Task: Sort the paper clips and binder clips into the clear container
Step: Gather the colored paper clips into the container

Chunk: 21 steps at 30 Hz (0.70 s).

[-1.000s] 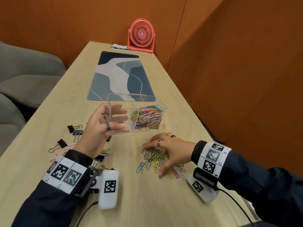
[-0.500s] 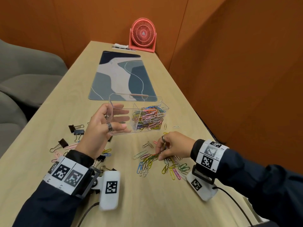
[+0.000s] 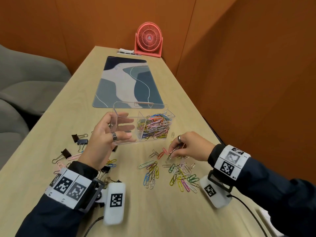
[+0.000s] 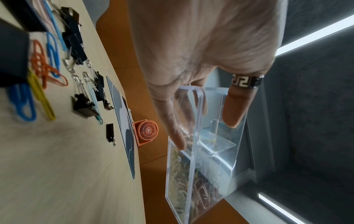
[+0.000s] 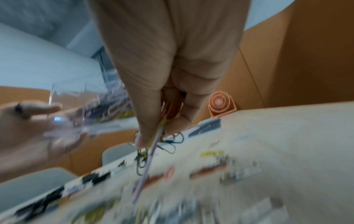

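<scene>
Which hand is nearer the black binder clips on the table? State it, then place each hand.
Left. The left hand holds the clear container right beside the black binder clips. The right hand pinches paper clips on the container's far side from them.

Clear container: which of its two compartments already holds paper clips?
The right compartment of the container, farther from the left hand, holds colourful paper clips; the one beside that hand looks empty.

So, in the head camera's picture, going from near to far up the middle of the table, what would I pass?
Loose paper clips → clear container → patterned desk mat → pink fan.
</scene>
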### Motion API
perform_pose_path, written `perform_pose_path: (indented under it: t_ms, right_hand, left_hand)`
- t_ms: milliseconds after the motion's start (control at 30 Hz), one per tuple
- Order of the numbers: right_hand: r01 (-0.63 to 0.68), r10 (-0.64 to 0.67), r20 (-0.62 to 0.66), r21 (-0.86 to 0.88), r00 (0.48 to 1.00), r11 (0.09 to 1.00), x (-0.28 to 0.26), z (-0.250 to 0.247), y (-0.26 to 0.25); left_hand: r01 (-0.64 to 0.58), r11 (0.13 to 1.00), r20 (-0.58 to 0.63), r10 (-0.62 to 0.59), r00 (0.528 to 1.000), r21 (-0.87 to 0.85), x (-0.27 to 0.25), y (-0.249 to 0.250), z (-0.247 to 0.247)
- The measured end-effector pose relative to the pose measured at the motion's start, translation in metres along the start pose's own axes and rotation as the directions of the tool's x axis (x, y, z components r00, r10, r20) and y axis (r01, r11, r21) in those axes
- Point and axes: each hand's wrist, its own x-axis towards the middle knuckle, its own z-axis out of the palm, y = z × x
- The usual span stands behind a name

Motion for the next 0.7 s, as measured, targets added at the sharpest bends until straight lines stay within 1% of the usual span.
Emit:
perform_pose_path:
  t_ms: [100,200,267,400,467,600,700]
  right_hand:
    - [0.010,-0.001,-0.105,0.081,0.995,0.997,-0.006,-0.020,-0.005]
    - [0.036,-0.015,-0.232,0.088,0.973,0.995,-0.008,-0.041,-0.012]
    - [0.073,-0.045,-0.306,0.081,0.951,0.994,-0.006,-0.056,-0.017]
    - [0.177,-0.106,-0.436,0.126,0.894,0.976,0.002,-0.079,-0.033]
    - [0.225,-0.147,-0.447,0.127,0.882,0.966,0.009,-0.082,-0.046]
    - [0.263,-0.203,-0.391,0.106,0.898,0.959,0.022,-0.068,-0.071]
    - [0.273,-0.224,-0.376,0.080,0.899,0.959,0.025,-0.054,-0.077]
  left_hand:
    - [0.003,1.000,-0.012,-0.003,1.000,0.002,0.001,0.000,-0.001]
    - [0.005,1.000,-0.022,-0.005,1.000,0.013,0.001,0.000,-0.001]
    - [0.010,1.000,-0.022,-0.010,1.000,0.015,0.000,0.000,-0.001]
    - [0.021,0.999,-0.016,-0.021,1.000,0.029,0.001,-0.002,-0.001]
    - [0.029,0.999,-0.002,-0.029,1.000,0.028,0.001,-0.002,0.000]
    - [0.035,0.999,0.024,-0.035,0.999,0.002,0.000,-0.002,0.000]
    - [0.033,0.999,0.031,-0.032,0.999,-0.016,0.000,-0.002,0.000]
